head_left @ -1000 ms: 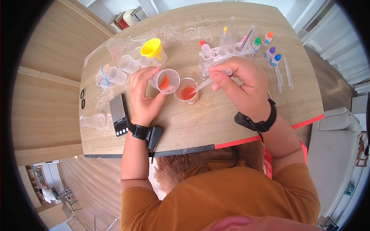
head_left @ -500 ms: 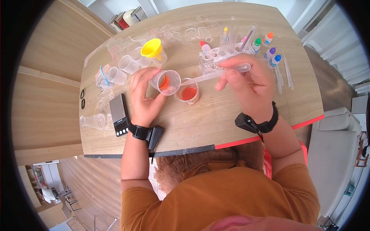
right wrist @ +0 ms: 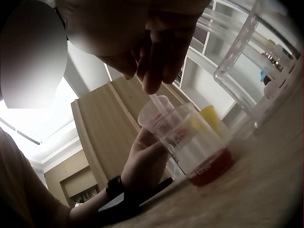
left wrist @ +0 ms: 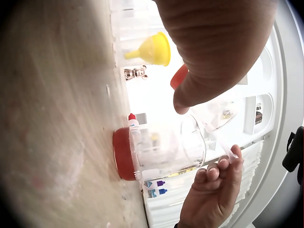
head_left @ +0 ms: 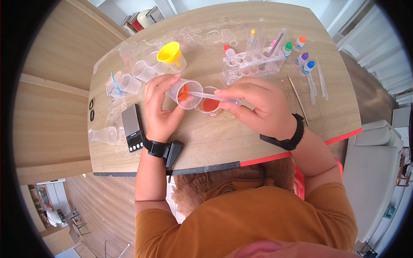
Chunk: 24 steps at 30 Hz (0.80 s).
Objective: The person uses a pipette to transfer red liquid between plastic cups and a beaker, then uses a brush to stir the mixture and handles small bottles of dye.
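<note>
My left hand (head_left: pixel 161 109) grips a clear plastic cup (head_left: pixel 191 87) tilted with its mouth to the right, orange-red liquid inside. The right hand (head_left: pixel 264 105) pinches a clear plastic dropper (head_left: pixel 229 100) between thumb and fingers, its narrow tip reaching into the cup's mouth. A glass beaker (left wrist: pixel 164 152) stands on the table just right of the cup, with red liquid at its bottom. In the head view the dropper and right fingertips overlap the beaker. The right wrist view shows the dropper slanting into the cup behind the beaker.
Behind the beaker stands a clear rack (head_left: pixel 254 66) with test tubes. Several dye bottles (head_left: pixel 302 60) and spare droppers (head_left: pixel 312 90) lie right. A yellow funnel (head_left: pixel 169 53) sits in a cup, back left. A black scale (head_left: pixel 133 129) and a flask (head_left: pixel 104 135) are left.
The right hand has lifted the dropper out of the beaker and moved its tip left into the cup. The left hand has held the cup in nearly the same place.
</note>
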Available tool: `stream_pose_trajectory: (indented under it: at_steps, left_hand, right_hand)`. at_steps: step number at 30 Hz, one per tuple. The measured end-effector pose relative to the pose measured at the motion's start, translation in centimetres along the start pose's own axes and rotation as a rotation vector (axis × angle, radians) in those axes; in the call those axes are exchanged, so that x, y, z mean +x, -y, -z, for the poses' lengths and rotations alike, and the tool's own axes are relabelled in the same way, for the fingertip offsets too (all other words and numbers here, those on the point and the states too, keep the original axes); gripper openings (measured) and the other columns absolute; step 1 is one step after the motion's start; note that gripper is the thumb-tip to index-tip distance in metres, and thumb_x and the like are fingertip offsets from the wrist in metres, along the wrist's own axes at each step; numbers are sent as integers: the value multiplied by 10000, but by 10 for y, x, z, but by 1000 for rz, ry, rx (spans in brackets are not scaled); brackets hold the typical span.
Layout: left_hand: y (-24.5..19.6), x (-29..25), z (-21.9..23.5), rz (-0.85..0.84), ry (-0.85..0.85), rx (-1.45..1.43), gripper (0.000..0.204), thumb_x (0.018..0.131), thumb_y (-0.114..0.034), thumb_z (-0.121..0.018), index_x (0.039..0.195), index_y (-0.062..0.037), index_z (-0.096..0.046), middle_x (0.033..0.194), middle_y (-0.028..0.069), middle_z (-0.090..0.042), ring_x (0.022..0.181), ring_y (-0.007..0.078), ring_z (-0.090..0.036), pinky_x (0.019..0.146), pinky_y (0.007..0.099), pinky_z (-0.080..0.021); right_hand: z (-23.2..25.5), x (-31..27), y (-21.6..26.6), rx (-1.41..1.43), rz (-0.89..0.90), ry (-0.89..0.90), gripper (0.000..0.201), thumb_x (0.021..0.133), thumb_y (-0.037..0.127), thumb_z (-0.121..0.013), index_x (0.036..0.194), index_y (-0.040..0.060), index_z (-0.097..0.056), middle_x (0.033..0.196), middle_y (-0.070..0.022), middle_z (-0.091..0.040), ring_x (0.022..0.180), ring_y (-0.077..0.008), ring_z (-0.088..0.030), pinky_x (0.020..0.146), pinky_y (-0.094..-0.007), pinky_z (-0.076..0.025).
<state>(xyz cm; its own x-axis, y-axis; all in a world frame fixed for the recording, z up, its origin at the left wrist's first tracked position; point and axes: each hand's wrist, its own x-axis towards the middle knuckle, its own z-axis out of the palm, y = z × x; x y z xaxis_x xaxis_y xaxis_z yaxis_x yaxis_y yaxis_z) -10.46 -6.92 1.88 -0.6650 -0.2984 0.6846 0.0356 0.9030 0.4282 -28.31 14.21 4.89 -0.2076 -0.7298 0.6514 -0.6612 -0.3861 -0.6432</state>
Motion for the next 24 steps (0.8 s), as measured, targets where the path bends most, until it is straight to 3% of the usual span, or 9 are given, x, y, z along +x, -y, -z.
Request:
stream_pose_trajectory:
  at_steps: [12,14,24]
  left_hand:
    - [1,-1,2,-30,43,35,568,768,-64,-892,1302,-61,-699,1291,141,-691,1218,317,-640,1058,424,-505]
    - [2,-2,2,-29,43,32,567,768,-63,-892,1301,-61,-699,1290,141,-692,1218,316,-640,1059,426,-504]
    - [3,-1,1,-18,43,21,586,759,-104,-922,1301,-58,-704,1288,130,-699,1212,313,-642,1062,433,-495]
  right_hand:
    - [-1,-3,-3,-12,14,-5,245,915,4,-794,1158,38,-794,930,-96,-764,783,-233,-709,702,-334,-539]
    - [-2,-3,-2,-17,-32,-23,186,973,106,-763,1150,56,-785,933,-77,-739,803,-234,-701,702,-340,-550]
    - [-1,-1,-1,35,-44,-9,214,966,132,-781,1170,67,-782,928,-71,-735,822,-226,-705,716,-341,-553]
